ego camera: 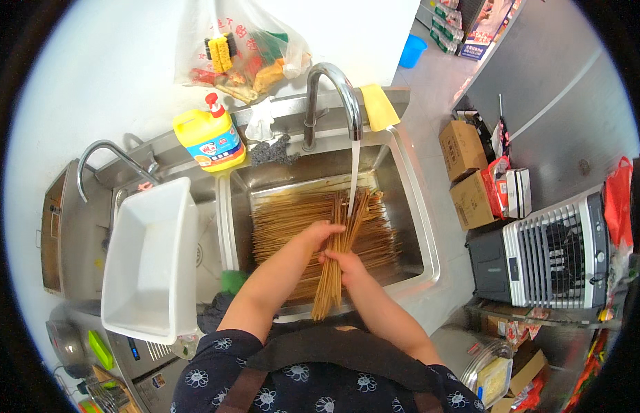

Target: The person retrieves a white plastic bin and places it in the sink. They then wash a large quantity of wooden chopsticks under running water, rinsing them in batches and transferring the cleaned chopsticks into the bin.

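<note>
Water runs from a curved chrome faucet (354, 116) onto a bundle of thin wooden skewers (327, 289). My left hand (322, 235) grips the bundle from the left, at its upper part. Lower down, my right hand (345, 262) closes around the same bundle. The skewers' far ends fan out under the stream, and their near ends point towards my apron. Many more loose skewers (283, 222) lie crosswise in the stainless steel sink basin (410, 206) beneath my hands.
A white plastic tub (144, 258) rests over the left basin. Behind the sinks stand a yellow detergent jug (211, 139), a dark scouring pad (273, 151) and a white glove (260, 121). A yellow cloth (379, 107) hangs over the back ledge. Cardboard boxes (461, 149) stand at right.
</note>
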A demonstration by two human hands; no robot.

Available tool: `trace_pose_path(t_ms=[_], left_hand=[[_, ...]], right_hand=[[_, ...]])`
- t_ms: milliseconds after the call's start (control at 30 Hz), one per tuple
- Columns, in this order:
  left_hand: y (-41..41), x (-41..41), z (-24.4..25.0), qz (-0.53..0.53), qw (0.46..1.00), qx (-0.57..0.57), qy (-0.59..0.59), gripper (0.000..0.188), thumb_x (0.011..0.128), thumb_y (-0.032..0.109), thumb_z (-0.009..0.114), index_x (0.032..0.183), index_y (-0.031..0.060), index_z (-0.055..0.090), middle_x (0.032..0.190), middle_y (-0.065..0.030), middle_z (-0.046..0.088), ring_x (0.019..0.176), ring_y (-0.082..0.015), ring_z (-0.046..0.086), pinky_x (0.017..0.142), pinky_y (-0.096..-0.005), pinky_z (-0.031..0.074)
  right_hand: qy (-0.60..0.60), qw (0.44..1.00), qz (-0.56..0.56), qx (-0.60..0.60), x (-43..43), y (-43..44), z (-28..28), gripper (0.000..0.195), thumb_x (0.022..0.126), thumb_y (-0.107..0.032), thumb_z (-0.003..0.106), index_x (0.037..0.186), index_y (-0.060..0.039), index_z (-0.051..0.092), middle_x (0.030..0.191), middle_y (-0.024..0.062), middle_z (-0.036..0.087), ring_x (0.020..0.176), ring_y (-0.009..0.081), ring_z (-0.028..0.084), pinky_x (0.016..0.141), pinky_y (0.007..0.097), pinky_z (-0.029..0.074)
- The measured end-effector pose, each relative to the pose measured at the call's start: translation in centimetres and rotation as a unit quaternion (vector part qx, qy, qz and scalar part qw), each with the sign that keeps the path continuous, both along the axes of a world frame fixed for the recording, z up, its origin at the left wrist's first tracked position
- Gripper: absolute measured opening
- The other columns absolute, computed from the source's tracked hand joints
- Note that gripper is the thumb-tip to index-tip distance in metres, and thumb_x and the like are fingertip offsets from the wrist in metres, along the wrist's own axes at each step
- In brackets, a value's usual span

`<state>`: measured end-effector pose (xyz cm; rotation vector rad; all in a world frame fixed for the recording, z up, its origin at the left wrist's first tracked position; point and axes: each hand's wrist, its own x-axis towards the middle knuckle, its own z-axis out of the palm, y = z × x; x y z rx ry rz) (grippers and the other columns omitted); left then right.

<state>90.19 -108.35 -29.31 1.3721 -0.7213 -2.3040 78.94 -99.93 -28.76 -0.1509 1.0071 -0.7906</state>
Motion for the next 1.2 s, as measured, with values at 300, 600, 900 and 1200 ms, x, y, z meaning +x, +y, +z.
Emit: trace_pose_path(t_ms=[300,600,900,1200], left_hand=[[0.5,-1.4,2.4,0.173,0.978,0.092,0.073,0.023,0.081,0.025,0.052,0.091,0.0050,0.057,0.078,-0.0127,0.062,0.060,-0.0254,0.059,0.046,-0.0405,0.046],[-0.4,-1.7,0.8,0.153,0.985,0.077,0.000,0.026,0.083,0.021,0.049,0.097,0.0008,0.054,0.086,-0.0148,0.062,0.075,-0.0269,0.060,0.067,-0.0416,0.049],[-0.3,-2.5,2.9,0.116,0.990,0.075,0.026,0.037,0.084,0.032,0.035,0.093,0.0033,0.057,0.076,-0.0111,0.063,0.063,-0.0222,0.059,0.050,-0.0386,0.044],[-0.5,-1.4,1.9,0.147,0.984,0.077,0.069,0.036,0.088,0.030,0.044,0.106,0.0008,0.054,0.094,-0.0152,0.062,0.082,-0.0277,0.060,0.072,-0.0426,0.048]], right_hand=[[0.019,0.999,0.011,-0.036,-1.1,-0.8,4.6,0.035,0.080,-0.001,0.057,0.112,-0.0013,0.042,0.095,0.0121,0.059,0.078,0.0243,0.062,0.066,0.0381,0.053],[0.062,0.997,0.036,-0.041,-2.3,-1.7,4.7,0.044,0.079,-0.005,0.061,0.117,-0.0027,0.038,0.094,0.0122,0.061,0.082,0.0233,0.063,0.069,0.0353,0.053],[-0.008,0.999,0.045,-0.008,-2.8,-1.8,6.0,0.046,0.078,-0.003,0.062,0.118,-0.0012,0.039,0.096,0.0129,0.061,0.085,0.0246,0.063,0.073,0.0377,0.052],[0.019,0.989,0.148,0.001,-3.5,-2.6,3.5,0.017,0.082,-0.013,0.056,0.095,-0.0023,0.056,0.077,0.0057,0.061,0.067,0.0157,0.058,0.060,0.0282,0.049]])
